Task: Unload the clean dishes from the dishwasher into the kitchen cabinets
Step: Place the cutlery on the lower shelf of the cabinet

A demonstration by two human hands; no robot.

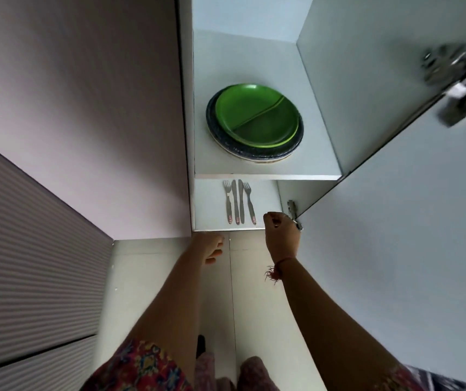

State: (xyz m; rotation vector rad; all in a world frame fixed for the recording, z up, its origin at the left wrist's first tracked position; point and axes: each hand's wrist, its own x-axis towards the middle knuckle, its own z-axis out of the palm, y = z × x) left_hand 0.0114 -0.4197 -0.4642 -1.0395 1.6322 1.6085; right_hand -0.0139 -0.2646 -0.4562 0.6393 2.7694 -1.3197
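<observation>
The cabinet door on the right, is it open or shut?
Open. The cabinet door is swung out on its hinge, so the stacked plates and cutlery on the shelves show.

A home kitchen: open cabinet (319, 114) shelving stacked plates (254, 122) and cutlery (238, 203).

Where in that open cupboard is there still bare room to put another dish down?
On the upper shelf, bare board lies behind the plate stack, toward the back wall, with a narrower strip on its right. On the lower shelf, free patches flank the cutlery; the right one is crowded by the right hand and door hinge.
</observation>
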